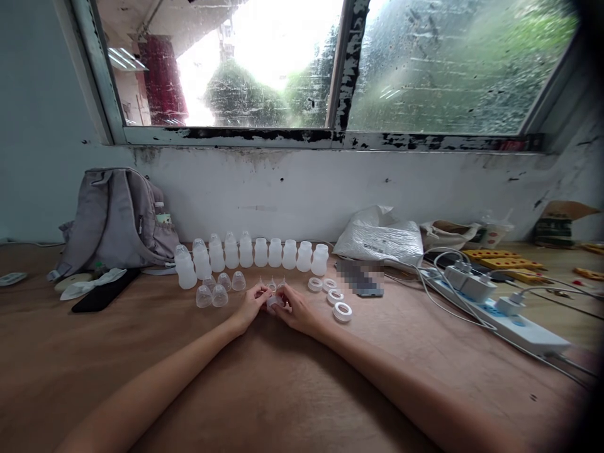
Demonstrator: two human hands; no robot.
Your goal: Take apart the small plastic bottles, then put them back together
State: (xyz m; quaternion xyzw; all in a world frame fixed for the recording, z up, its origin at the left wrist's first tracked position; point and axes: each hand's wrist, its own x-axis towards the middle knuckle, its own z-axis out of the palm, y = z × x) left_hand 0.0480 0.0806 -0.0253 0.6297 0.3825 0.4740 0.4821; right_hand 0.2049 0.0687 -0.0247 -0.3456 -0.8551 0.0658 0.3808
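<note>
Both hands meet at the middle of the table over a small whitish bottle ring (274,302). My left hand (253,306) pinches its left side, and my right hand (295,308) has fingers closed round the right side; they partly cover it. Just behind the fingertips stand clear bottle nipples (272,285), tips up. Several transparent dome caps (219,296) sit to the left of my left hand. On the right, several white bottle rings (342,312) lie flat. Behind runs a row of frosted baby bottles: the left ones (216,253) wear dome caps, the right ones (289,255) have none.
A grey backpack (117,217) leans on the wall at left, with a black phone (106,292) and tissue (92,285) before it. At right are a silver bag (382,236), a blurred-out phone (361,278), and a white power strip (528,331) with plugs and trailing cables.
</note>
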